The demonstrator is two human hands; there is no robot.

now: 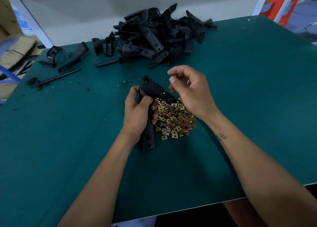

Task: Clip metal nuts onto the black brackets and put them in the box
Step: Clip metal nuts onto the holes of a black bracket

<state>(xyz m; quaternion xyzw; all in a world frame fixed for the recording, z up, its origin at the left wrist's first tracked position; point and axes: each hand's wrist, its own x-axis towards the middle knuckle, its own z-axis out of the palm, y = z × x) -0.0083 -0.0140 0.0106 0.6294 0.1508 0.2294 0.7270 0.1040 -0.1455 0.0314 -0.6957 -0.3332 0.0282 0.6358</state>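
My left hand (137, 114) grips a black bracket (151, 96) around its middle, one end jutting below my wrist and the other rising toward mid-frame. Just right lies the pile of metal nuts (175, 118). Above it, my right hand (190, 87) pinches one nut (174, 75) beside the bracket's top. The heap of brackets (154, 38) sits at upper center on the green table (240, 89).

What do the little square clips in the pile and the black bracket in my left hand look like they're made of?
Clip nuts: thin stamped metal, probably plated, judging by the shiny gold-to-copper tint. Black bracket: likely moulded plastic, matte with dull highlights and moulded holes.
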